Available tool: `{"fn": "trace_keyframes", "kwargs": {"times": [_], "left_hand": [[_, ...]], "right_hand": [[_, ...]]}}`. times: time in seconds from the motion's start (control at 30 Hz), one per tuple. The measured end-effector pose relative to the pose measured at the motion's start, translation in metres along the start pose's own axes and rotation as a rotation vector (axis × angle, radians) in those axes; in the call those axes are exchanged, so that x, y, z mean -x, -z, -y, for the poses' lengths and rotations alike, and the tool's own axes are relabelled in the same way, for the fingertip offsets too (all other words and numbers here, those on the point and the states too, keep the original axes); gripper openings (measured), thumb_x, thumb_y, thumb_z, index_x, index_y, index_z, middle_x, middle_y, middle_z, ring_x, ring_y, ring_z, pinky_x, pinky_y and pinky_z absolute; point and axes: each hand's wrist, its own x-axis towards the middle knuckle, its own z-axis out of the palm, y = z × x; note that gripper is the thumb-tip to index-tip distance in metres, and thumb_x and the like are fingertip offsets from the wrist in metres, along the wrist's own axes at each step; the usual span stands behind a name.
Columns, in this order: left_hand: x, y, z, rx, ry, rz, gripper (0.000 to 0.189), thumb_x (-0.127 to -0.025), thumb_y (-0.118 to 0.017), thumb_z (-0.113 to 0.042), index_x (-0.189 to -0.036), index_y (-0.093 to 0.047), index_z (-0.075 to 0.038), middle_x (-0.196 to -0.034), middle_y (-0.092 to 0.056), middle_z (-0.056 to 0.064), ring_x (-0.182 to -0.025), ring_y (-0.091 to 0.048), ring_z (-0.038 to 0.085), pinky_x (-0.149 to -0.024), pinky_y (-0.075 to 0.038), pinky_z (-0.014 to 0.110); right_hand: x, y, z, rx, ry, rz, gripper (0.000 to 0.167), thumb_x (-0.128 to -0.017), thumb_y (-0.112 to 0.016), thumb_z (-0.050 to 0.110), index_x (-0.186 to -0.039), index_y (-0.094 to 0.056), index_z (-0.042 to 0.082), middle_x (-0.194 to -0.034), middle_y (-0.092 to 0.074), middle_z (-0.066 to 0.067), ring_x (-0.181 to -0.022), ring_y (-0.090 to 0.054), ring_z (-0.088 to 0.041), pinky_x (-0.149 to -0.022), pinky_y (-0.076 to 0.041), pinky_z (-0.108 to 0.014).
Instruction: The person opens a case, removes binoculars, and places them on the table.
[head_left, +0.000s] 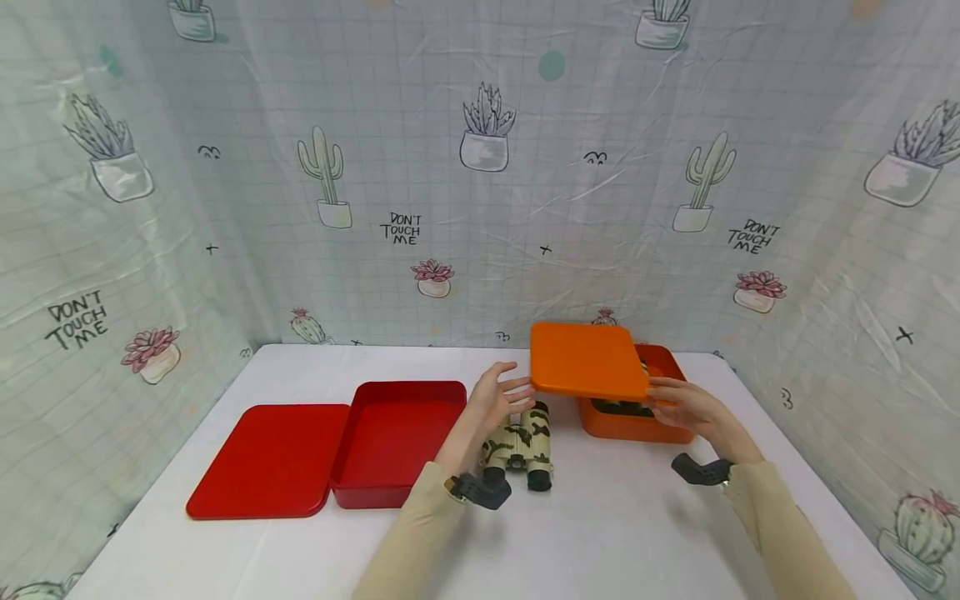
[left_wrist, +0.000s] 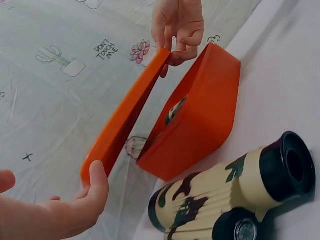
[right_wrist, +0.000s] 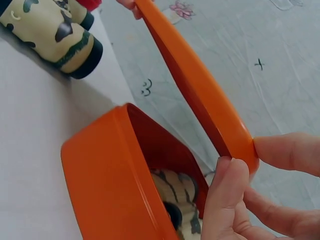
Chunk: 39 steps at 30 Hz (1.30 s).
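An orange lid (head_left: 588, 360) is raised and tilted above an orange box (head_left: 637, 427), apart from it in both wrist views. My right hand (head_left: 693, 410) pinches the lid's right edge between thumb and fingers (right_wrist: 287, 151). At the opposite edge, the fingers of my left hand (head_left: 495, 402) touch the lid, with the thumb spread away from it. Inside the box lies a camouflage-patterned thing (right_wrist: 177, 195) with a black round end, partly hidden by the box wall. Camouflage binoculars (head_left: 536, 442) lie on the table below my left hand.
An uncovered red box (head_left: 405, 442) stands left of the binoculars. Beside it, a flat red lid (head_left: 273, 458) lies on the white table (head_left: 600, 517). A cloth backdrop printed with cacti (head_left: 480, 242) rises behind the table and along both sides.
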Motion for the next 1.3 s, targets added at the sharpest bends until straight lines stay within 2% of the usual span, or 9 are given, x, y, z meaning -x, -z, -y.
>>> {"fn": "trace_keyframes", "kwargs": {"times": [0.07, 0.1, 0.2, 0.4, 0.63, 0.83, 0.97, 1.2, 1.3], "left_hand": [[0.001, 0.004, -0.002, -0.002, 0.000, 0.005, 0.051, -0.094, -0.029, -0.026, -0.138, -0.019, -0.003, -0.139, -0.029, 0.029, -0.124, -0.036, 0.044, -0.103, -0.031, 0.051], [0.002, 0.006, -0.003, 0.001, 0.002, 0.004, 0.050, -0.094, -0.029, -0.026, -0.138, -0.020, -0.003, -0.139, -0.029, 0.029, -0.124, -0.035, 0.044, -0.103, -0.030, 0.052], [0.004, 0.011, -0.008, 0.006, -0.003, 0.004, 0.050, -0.094, -0.030, -0.026, -0.138, -0.020, -0.003, -0.139, -0.027, 0.030, -0.124, -0.035, 0.045, -0.103, -0.029, 0.052], [0.009, 0.021, -0.016, 0.038, -0.013, -0.013, 0.052, -0.094, -0.033, -0.025, -0.139, -0.018, -0.003, -0.140, -0.026, 0.031, -0.124, -0.034, 0.046, -0.103, -0.030, 0.053], [0.009, 0.036, -0.023, 0.023, -0.019, -0.056, 0.054, -0.092, -0.035, -0.025, -0.139, -0.017, -0.003, -0.138, -0.027, 0.031, -0.123, -0.035, 0.046, -0.103, -0.031, 0.051], [0.007, 0.050, -0.026, 0.040, -0.024, -0.090, 0.054, -0.092, -0.035, -0.024, -0.138, -0.015, -0.002, -0.136, -0.027, 0.035, -0.121, -0.035, 0.049, -0.103, -0.030, 0.051], [0.007, 0.059, -0.029, 0.035, -0.026, -0.115, 0.054, -0.092, -0.034, -0.025, -0.138, -0.017, -0.001, -0.136, -0.027, 0.036, -0.120, -0.036, 0.049, -0.102, -0.031, 0.049], [0.006, 0.069, -0.032, 0.029, -0.034, -0.140, 0.054, -0.093, -0.031, -0.024, -0.138, -0.016, 0.001, -0.135, -0.025, 0.039, -0.120, -0.035, 0.050, -0.103, -0.029, 0.049], [0.005, 0.071, -0.032, 0.028, -0.040, -0.159, 0.053, -0.093, -0.031, -0.024, -0.138, -0.018, 0.002, -0.134, -0.027, 0.039, -0.118, -0.038, 0.047, -0.103, -0.030, 0.047]], "right_hand": [[-0.005, -0.004, 0.004, -0.109, -0.036, 0.010, 0.052, -0.090, -0.051, 0.026, -0.134, -0.034, 0.004, -0.100, -0.053, 0.009, -0.092, -0.057, -0.009, -0.078, -0.050, -0.018], [-0.005, -0.006, 0.005, -0.090, -0.041, 0.012, 0.049, -0.091, -0.049, 0.026, -0.133, -0.035, 0.003, -0.098, -0.052, 0.011, -0.090, -0.056, -0.008, -0.076, -0.050, -0.017], [-0.012, -0.014, 0.013, -0.233, -0.102, 0.023, 0.048, -0.089, -0.052, 0.018, -0.131, -0.033, 0.005, -0.090, -0.055, 0.008, -0.088, -0.054, -0.012, -0.074, -0.050, -0.018], [-0.011, -0.023, 0.013, -0.080, -0.026, 0.014, 0.064, -0.091, -0.050, 0.027, -0.140, -0.019, 0.000, -0.101, -0.052, 0.009, -0.092, -0.057, -0.009, -0.079, -0.050, -0.019], [-0.026, -0.040, 0.018, -0.115, -0.022, 0.062, 0.064, -0.091, -0.049, 0.021, -0.140, -0.016, -0.002, -0.101, -0.052, 0.007, -0.091, -0.059, -0.009, -0.080, -0.050, -0.019], [-0.034, -0.052, 0.015, -0.028, 0.040, 0.054, 0.060, -0.093, -0.045, 0.026, -0.139, -0.020, -0.004, -0.111, -0.051, 0.001, -0.094, -0.058, -0.008, -0.083, -0.050, -0.020], [-0.037, -0.061, 0.015, -0.021, 0.062, 0.054, 0.058, -0.093, -0.045, 0.024, -0.137, -0.022, -0.006, -0.116, -0.048, -0.005, -0.094, -0.059, -0.008, -0.084, -0.050, -0.023], [-0.053, -0.077, 0.021, -0.112, -0.056, -0.021, 0.051, -0.090, -0.049, 0.011, -0.134, -0.029, -0.007, -0.105, -0.056, -0.007, -0.083, -0.063, -0.012, -0.081, -0.052, -0.026], [-0.062, -0.082, 0.025, -0.139, -0.110, -0.036, 0.053, -0.090, -0.050, 0.008, -0.135, -0.027, -0.007, -0.105, -0.055, -0.009, -0.078, -0.063, -0.012, -0.080, -0.052, -0.026]]}}
